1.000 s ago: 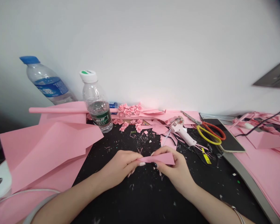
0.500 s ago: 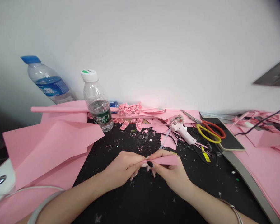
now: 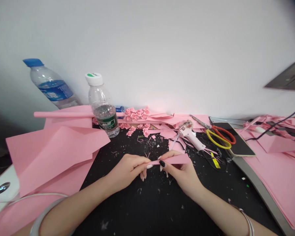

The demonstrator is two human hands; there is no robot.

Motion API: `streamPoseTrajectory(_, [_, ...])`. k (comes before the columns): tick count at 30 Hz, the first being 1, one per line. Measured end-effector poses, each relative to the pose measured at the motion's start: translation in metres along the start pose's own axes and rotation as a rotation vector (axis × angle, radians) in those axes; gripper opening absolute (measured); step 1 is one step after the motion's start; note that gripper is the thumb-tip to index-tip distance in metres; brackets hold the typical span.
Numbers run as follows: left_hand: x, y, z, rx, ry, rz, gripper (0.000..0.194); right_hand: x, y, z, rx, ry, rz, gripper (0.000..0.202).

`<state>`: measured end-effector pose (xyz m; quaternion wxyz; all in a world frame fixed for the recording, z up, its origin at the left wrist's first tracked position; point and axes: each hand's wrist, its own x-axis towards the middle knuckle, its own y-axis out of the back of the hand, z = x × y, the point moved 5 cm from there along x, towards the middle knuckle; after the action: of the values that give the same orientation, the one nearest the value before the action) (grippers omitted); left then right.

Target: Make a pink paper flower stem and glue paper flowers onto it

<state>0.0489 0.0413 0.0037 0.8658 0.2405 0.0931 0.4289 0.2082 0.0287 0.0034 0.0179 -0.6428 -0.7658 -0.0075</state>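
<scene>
A narrow piece of pink paper is stretched between my two hands over the black tabletop. My left hand pinches its left end between thumb and fingers. Further along, my right hand grips it, with the thumb in front and the wider right end reaching over the palm. Beyond my hands lie small folded pink paper flowers and loose scraps. Just past my right hand rests a pink-and-white glue gun. Some of my fingers are hidden behind the paper.
Two plastic bottles, one with a white cap and one with a blue cap, stand at the back left. Large pink sheets cover the left side. Scissors and a phone lie right, beside a pink paper stack.
My hands have moved slightly apart, so more of the pink paper shows between them. Both hands still hold it. The view has shifted a little.
</scene>
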Motion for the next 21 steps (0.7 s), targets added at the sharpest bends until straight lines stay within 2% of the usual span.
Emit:
streamPoseTrajectory(3, [0.0, 0.001, -0.003, 0.022, -0.01, -0.002, 0.03, 0.001, 0.0, 0.001, 0.059, -0.024, -0.021, 0.008])
streamPoseTrajectory(7, [-0.002, 0.002, -0.001, 0.091, -0.089, 0.013, 0.029, 0.002, -0.004, 0.001, 0.108, -0.035, -0.053, 0.008])
streamPoseTrajectory(14, [-0.007, 0.011, 0.008, 0.373, -0.286, 0.203, 0.018, 0.003, -0.003, 0.009, 0.323, -0.08, -0.003, 0.009])
streamPoseTrajectory(21, [-0.015, 0.01, 0.014, 0.532, -0.499, 0.358, 0.02, 0.0, -0.011, 0.007, 0.454, -0.184, -0.015, 0.014])
